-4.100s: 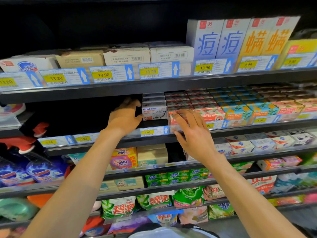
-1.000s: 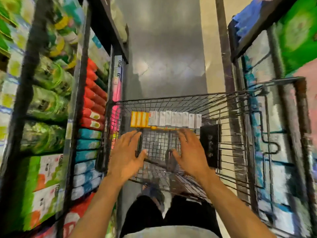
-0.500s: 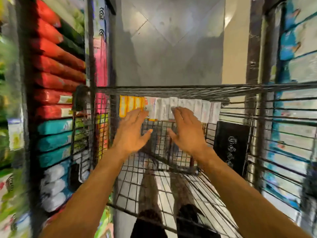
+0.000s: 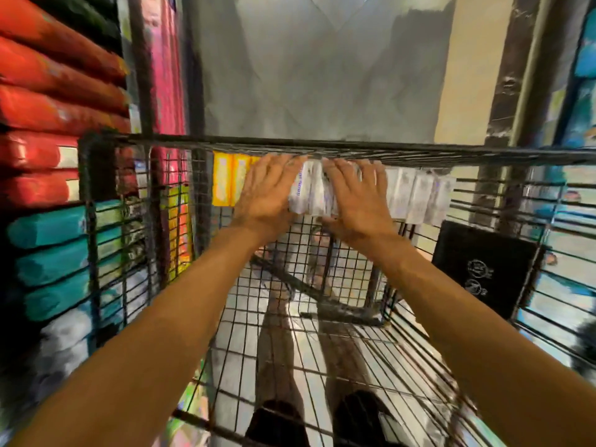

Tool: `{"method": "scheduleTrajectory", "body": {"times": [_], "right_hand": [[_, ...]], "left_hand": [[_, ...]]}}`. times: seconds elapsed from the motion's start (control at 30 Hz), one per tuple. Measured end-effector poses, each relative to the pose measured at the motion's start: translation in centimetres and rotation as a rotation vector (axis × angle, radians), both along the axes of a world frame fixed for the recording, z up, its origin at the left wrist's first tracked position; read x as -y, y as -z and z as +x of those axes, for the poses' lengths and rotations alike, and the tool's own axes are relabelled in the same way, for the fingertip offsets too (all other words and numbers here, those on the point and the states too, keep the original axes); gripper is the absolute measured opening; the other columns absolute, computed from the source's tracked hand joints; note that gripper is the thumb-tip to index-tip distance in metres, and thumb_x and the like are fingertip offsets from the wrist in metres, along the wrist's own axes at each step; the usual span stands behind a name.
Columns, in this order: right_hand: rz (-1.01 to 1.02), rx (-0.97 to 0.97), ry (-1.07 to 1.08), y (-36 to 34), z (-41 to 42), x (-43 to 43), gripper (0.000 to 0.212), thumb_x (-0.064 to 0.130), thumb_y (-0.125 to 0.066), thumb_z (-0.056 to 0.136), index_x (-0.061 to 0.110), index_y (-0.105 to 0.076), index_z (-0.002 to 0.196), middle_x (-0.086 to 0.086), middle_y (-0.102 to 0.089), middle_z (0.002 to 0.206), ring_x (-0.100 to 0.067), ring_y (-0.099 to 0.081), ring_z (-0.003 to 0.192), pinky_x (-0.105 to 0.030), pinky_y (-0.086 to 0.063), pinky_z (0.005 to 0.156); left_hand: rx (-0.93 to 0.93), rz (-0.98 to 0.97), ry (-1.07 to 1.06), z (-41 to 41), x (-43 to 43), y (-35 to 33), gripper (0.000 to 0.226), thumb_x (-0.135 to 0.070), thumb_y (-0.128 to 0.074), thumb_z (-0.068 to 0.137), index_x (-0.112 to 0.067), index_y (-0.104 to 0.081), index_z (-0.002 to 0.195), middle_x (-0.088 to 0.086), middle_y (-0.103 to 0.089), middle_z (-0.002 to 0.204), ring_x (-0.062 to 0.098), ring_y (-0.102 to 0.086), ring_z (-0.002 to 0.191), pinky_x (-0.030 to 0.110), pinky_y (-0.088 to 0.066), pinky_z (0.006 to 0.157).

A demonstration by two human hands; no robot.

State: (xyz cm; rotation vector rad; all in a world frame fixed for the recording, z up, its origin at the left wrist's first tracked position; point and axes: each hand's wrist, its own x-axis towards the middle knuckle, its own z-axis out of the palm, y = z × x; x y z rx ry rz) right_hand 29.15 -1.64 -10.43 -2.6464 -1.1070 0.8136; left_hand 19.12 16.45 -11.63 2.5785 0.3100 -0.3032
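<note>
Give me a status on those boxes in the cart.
Done: little shows; the cart holds one row along its far wall. In hand: the left hand and right hand press on a bunch of white boxes, not yet lifted. Left: probably lifting that bunch, then the yellow boxes and the other white boxes.

The cart (image 4: 322, 146) is thin dark metal wire with a dull painted coat, faintly shiny along the top rim. The white boxes (image 4: 416, 195) look like coated cardboard with a soft sheen; the yellow boxes (image 4: 225, 179) beside them look the same, a little glossier. The black panel (image 4: 483, 269) on the cart's side looks like matt plastic. The red packs (image 4: 58, 101) and teal packs (image 4: 48, 227) are glossy plastic film. The grey floor (image 4: 322, 75) is smooth, polished tile.
</note>
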Motion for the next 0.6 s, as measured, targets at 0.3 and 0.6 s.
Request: {"method": "scheduleTrajectory", "body": {"times": [0.3,0.6], "right_hand": [[0.139,-0.01,0.075,-2.2,-1.3,0.2,0.107,0.04,-0.093,0.061,0.015,-0.042,0.151,-0.005,-0.046,0.149,-0.038,-0.029,0.141,-0.056,-0.013,0.123],[0.324,-0.448,0.333,-12.2,-5.1,1.6,0.099,0.03,-0.096,0.071,0.019,-0.034,0.148,0.006,-0.046,0.135,-0.008,-0.047,0.122,-0.026,-0.049,0.098]], "left_hand": [[-0.162,-0.121,-0.056,-1.3,-1.1,-3.7,0.101,-0.036,-0.09,0.069,-0.014,-0.037,0.151,0.008,-0.044,0.147,0.028,-0.036,0.14,0.046,-0.03,0.122],[-0.246,-0.31,-0.336,-6.6,-3.4,-14.3,0.105,-0.056,-0.091,0.051,-0.018,-0.038,0.133,0.002,-0.051,0.122,0.024,-0.054,0.108,0.038,-0.052,0.087]]}}
